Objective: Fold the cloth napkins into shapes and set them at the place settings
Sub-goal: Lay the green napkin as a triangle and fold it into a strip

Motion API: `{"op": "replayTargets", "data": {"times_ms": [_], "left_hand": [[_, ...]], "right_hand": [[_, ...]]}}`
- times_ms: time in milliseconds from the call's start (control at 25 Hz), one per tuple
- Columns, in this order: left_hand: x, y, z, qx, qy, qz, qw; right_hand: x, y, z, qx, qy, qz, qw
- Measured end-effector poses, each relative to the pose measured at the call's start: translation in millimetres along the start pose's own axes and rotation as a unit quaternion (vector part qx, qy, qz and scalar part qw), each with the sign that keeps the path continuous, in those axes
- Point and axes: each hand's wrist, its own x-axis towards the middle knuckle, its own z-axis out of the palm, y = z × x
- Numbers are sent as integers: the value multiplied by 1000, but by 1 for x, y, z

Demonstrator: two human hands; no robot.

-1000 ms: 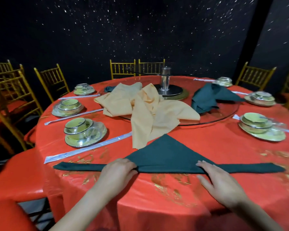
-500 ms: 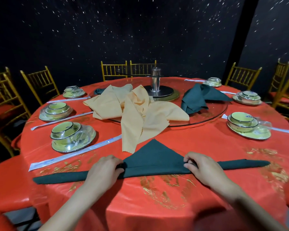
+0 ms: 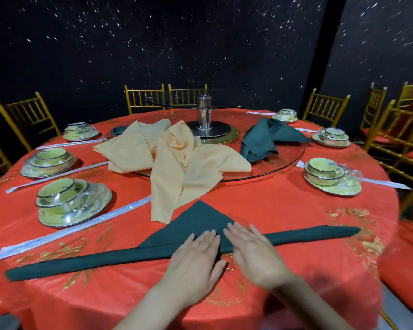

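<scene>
1. The red table [image 3: 284, 206] carries a glass turntable [image 3: 284, 166] at its centre.
2. Peach napkins [image 3: 177, 167] spill over the turntable's near rim.
3. The green napkin [image 3: 196, 220], a triangle with a long band, lies in front of the turntable.
4. Left of the turntable, a plate [image 3: 57, 217] holds a wrapped bowl [image 3: 60, 191].
5. The left hand [image 3: 196, 256] and right hand [image 3: 253, 251], fingers straight, press flat on the napkin's middle.

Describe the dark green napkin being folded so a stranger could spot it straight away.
Start at the round red table, on its near edge in front of the peach napkins. The dark green napkin lies flat there under the left hand and right hand. Unlike the crumpled green napkin on the glass turntable, it forms a triangle above a long narrow band.
</scene>
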Motion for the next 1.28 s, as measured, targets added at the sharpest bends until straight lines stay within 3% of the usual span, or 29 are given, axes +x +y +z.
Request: {"op": "replayTargets", "data": {"times_ms": [160, 680, 1040, 1160, 1280], "left_hand": [[-5, -2, 8, -20, -80, -21, 996], [-3, -9, 12, -34, -40, -3, 999], [-2, -9, 4, -46, -94, 4, 995], [-3, -5, 1, -42, -94, 12, 995], [-4, -3, -2, -33, -95, 13, 995]], "right_hand": [[-18, 16, -4, -8, -88, 33, 996], [-72, 120, -36, -63, -68, 303, 949], [-69, 132, -48, -115, -71, 428, 894], [-60, 104, -53, -153, -31, 378, 913], [-37, 36, -36, -110, -18, 191, 975]]}}
